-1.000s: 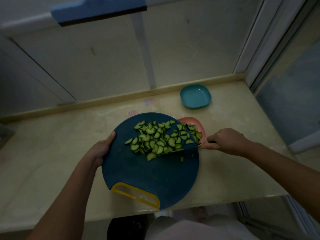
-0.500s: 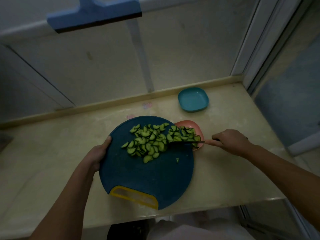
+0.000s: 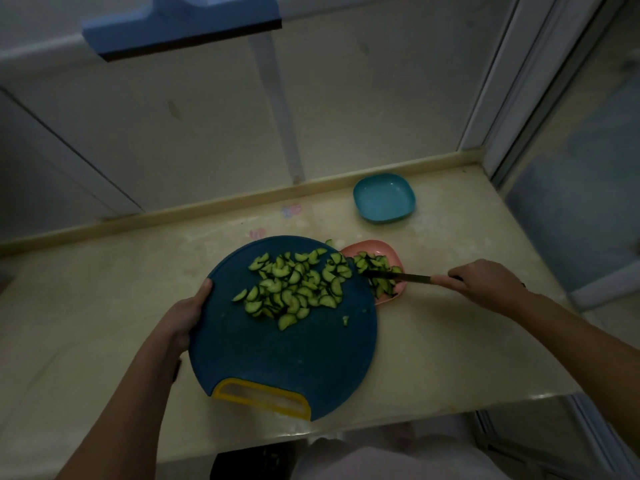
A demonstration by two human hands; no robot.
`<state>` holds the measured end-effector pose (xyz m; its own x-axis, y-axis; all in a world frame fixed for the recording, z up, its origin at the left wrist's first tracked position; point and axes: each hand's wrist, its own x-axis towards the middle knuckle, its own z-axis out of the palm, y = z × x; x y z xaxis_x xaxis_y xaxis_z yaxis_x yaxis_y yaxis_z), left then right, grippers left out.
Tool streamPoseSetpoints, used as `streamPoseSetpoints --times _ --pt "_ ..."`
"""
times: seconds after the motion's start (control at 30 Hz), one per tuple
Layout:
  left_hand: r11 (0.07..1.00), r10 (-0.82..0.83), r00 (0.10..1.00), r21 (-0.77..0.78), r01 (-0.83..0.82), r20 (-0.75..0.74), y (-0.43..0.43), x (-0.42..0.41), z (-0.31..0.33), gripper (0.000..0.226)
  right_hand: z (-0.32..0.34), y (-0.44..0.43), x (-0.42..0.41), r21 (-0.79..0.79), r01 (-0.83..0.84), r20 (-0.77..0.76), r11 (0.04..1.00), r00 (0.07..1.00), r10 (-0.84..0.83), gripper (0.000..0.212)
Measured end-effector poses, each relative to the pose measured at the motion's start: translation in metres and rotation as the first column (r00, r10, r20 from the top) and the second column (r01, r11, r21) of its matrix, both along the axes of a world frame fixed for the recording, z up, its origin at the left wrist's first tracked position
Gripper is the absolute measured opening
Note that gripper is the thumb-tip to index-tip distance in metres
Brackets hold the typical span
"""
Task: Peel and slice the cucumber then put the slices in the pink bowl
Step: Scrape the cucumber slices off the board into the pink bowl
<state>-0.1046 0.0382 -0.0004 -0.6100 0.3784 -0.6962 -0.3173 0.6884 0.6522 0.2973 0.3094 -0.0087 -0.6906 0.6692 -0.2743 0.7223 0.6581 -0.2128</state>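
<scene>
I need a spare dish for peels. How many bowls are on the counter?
2. The teal bowl sits empty near the back wall. The pink bowl, holding cucumber slices, lies partly under the cutting board's right edge. No others show.

The single camera sat on my head, facing forward and steeply down, close over the surface (image 3: 86, 306) with the wall (image 3: 346, 116) behind
</scene>
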Motion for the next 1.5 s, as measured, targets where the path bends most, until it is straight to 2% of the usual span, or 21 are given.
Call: streamPoseSetpoints --times 0.1,0.17,0.23,0.27,0.4,0.5,0.53,0.63,0.73,0.87,1.0,1.13,1.23,1.4,1.5 --pt "1.0 -0.009 1.0 -0.018 0.009 -0.005 -0.006 -0.005 0.002 0.057 -0.001 -0.009 0.004 0.005 0.041 -0.019 0.999 0.999 -0.041 0.09" --pt "1.0 -0.011 1.0 -0.018 0.011 0.005 -0.005 -0.005 0.004 0.055 0.0 -0.02 0.001 -0.007 0.03 -0.065 1.0 0.997 -0.03 0.096" --pt "1.0 -0.023 1.0 -0.018 0.023 0.014 -0.003 -0.004 0.008 0.055 0.004 -0.032 -0.008 -0.013 -0.04 -0.087 0.999 0.995 0.039 0.105" --pt "0.999 -0.031 0.999 -0.017 0.031 0.015 0.0 -0.003 0.01 0.056 0.007 -0.038 -0.015 -0.025 -0.082 -0.086 0.996 0.993 0.08 0.104" --pt "0.997 -0.071 0.996 -0.005 0.072 0.048 0.014 0.004 0.015 0.056 0.021 -0.057 -0.04 -0.06 -0.218 -0.076 0.974 0.974 0.214 0.057" --pt "0.995 -0.099 0.994 0.002 0.099 0.054 0.021 0.007 0.016 0.058 0.024 -0.059 -0.043 -0.062 -0.223 -0.027 0.973 0.975 0.222 0.037" --pt "0.994 -0.108 0.993 0.003 0.108 0.056 0.023 0.007 0.017 0.058 0.021 -0.058 -0.04 -0.062 -0.22 -0.016 0.974 0.976 0.219 0.036" --pt "0.994 -0.109 0.992 0.006 0.109 0.056 0.024 0.008 0.017 0.059 0.007 -0.054 -0.028 0.0 -0.156 -0.014 0.988 0.988 0.156 0.057" --pt "0.992 -0.124 0.991 0.003 0.124 0.054 0.024 0.009 0.019 0.062 -0.01 -0.045 -0.013 0.023 -0.068 -0.094 0.997 0.993 0.07 0.093" --pt "0.992 -0.129 0.99 -0.001 0.129 0.05 0.027 0.011 0.019 0.06 -0.015 -0.038 -0.002 0.004 0.027 -0.108 1.0 0.994 -0.026 0.109" --pt "0.99 -0.14 0.988 0.008 0.139 0.063 0.029 0.011 0.017 0.057 -0.018 -0.036 0.004 -0.02 0.081 -0.105 0.996 0.991 -0.083 0.105" --pt "0.992 -0.128 0.99 0.007 0.128 0.053 0.027 0.012 0.017 0.052 -0.016 -0.038 0.005 -0.001 0.105 -0.073 0.995 0.992 -0.104 0.071" --pt "0.993 -0.116 0.992 -0.008 0.116 0.044 0.024 0.009 0.017 0.051 -0.014 -0.038 0.007 -0.009 0.136 -0.051 0.991 0.989 -0.137 0.061" --pt "0.994 -0.099 0.993 -0.029 0.101 0.06 0.015 0.001 0.02 0.049 -0.009 -0.038 0.009 -0.028 0.195 -0.058 0.98 0.979 -0.196 0.065" --pt "0.994 -0.102 0.992 -0.028 0.104 0.077 0.013 -0.004 0.021 0.052 -0.005 -0.041 0.005 -0.052 0.132 -0.121 0.99 0.983 -0.137 0.083"
